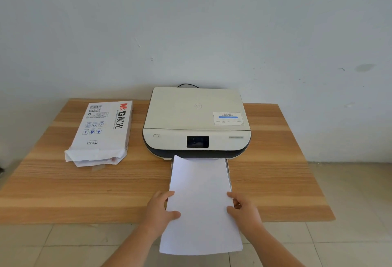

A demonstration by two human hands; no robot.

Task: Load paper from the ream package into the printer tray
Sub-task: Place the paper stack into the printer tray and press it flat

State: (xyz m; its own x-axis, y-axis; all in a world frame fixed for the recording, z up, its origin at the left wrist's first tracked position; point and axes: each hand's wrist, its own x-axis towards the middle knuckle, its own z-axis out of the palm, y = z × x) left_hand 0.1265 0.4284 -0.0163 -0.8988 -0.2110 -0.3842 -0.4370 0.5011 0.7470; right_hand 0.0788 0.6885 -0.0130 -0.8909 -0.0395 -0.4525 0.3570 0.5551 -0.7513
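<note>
A stack of white paper point(199, 198) reaches from the printer's front opening out past the table's near edge. My left hand point(160, 209) grips its left side, thumb on top. My right hand point(244, 209) grips its right side the same way. The cream printer point(196, 116) with a dark screen sits at the back middle of the wooden table. Its pulled-out tray point(228, 171) shows as a thin rim along the paper's right edge. The white ream package point(104, 131) lies flat to the printer's left, its torn end facing me.
The wooden table point(275, 160) stands against a pale wall. A black cable point(187, 85) runs behind the printer. Tiled floor point(339, 192) shows on the right and below the table's near edge.
</note>
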